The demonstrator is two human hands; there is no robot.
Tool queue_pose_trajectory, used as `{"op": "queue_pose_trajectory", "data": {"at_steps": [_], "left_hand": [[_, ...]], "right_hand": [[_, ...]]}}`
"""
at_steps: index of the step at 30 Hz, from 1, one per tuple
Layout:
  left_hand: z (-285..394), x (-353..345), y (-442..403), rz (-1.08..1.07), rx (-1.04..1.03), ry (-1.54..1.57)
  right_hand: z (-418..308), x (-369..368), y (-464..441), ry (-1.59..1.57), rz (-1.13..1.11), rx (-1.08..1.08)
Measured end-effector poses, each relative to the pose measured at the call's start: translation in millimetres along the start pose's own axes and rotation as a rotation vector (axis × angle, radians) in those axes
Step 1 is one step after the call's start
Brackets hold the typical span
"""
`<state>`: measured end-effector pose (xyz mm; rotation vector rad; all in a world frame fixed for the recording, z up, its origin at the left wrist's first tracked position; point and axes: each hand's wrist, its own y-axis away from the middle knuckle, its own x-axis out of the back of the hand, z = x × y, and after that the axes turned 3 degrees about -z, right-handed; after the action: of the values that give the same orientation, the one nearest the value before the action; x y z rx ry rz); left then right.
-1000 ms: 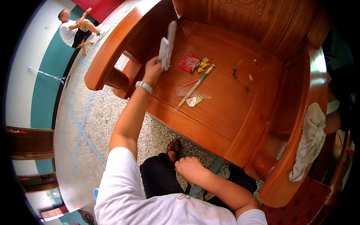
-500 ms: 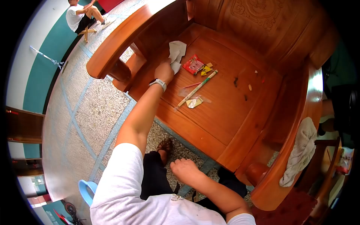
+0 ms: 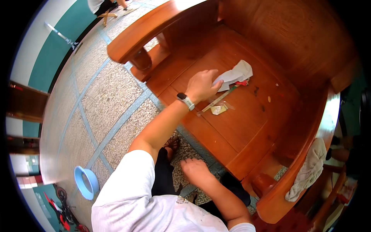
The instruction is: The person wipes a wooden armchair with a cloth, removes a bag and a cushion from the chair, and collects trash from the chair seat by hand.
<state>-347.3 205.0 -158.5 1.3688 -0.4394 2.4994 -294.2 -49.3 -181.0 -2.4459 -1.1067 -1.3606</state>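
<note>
My left hand (image 3: 203,86), with a watch on its wrist, reaches over the wooden seat (image 3: 247,123). Between its thumb and fingers is a crumpled white paper tissue (image 3: 240,72). The tissue lies over a red packet (image 3: 243,82), of which only a bit shows. Below it are a long thin printed stick-like wrapper (image 3: 216,102) and a small pale crumpled wrapper (image 3: 219,110). My right hand (image 3: 195,170) is loosely curled above my lap, with nothing visible in it.
A grey rag (image 3: 309,170) hangs over the chair's right armrest (image 3: 326,120). Dark scraps and a pale bit (image 3: 269,99) lie on the seat. A light blue basin (image 3: 86,183) stands on the speckled floor. A person (image 3: 106,5) sits at the upper left.
My left hand has moved right across the seat with the tissue, which now covers most of the red packet and the yellow scraps. My right hand stays near my lap. The view has shifted.
</note>
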Motion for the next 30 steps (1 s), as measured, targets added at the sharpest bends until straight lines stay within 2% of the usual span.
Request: {"op": "queue_pose_trajectory", "data": {"at_steps": [2, 5, 6, 7, 9, 10, 12, 13, 15, 19, 20, 22, 24, 26, 27, 28, 30], "left_hand": [[-24, 12, 25, 0.132, -0.051, 0.156], [-70, 29, 75, 0.278, 0.229, 0.254], [-101, 23, 88, 0.452, 0.236, 0.242], [-124, 28, 99, 0.536, 0.379, 0.336], [-172, 36, 114, 0.729, 0.534, 0.265], [-208, 31, 115, 0.78, 0.656, 0.412], [-214, 48, 109, 0.736, 0.811, 0.758], [-209, 55, 105, 0.735, 0.811, 0.76], [-204, 65, 96, 0.455, 0.846, 0.767], [-200, 52, 79, 0.43, 0.948, 0.665], [-205, 41, 81, 0.42, 0.95, 0.668], [-200, 22, 84, 0.976, 0.677, 0.711], [-179, 19, 87, 0.903, 0.644, 0.645], [-145, 26, 79, 0.641, 0.345, 0.358], [-143, 28, 70, 0.637, 0.19, 0.046], [-146, 28, 64, 0.638, 0.186, 0.048], [-150, 28, 51, 0.373, 0.266, 0.021]], "right_hand": [[-1, 4, -1, 0.025, 0.011, -0.028], [-4, 4, 0, 0.037, -0.016, -0.009], [-5, 4, 0, 0.044, -0.014, -0.013], [-5, 3, 0, 0.042, -0.014, -0.01], [-8, 0, 3, 0.041, -0.022, 0.001], [-9, -2, 4, 0.04, -0.025, 0.003], [-6, -6, 3, 0.026, -0.03, -0.009], [-5, -6, 3, 0.027, -0.03, -0.011], [-1, -5, 2, 0.033, -0.006, -0.024], [6, -4, -2, 0.049, 0.006, -0.046], [6, -3, -1, 0.038, 0.012, -0.048], [8, -3, 0, 0.024, 0.015, -0.063], [8, -5, 0, -0.001, 0.037, -0.027], [6, -6, 1, 0.007, 0.032, -0.032], [4, -6, 0, 0.019, 0.03, -0.026], [2, -7, 1, 0.021, 0.033, -0.028], [1, -9, 4, 0.051, 0.016, -0.009]]}}
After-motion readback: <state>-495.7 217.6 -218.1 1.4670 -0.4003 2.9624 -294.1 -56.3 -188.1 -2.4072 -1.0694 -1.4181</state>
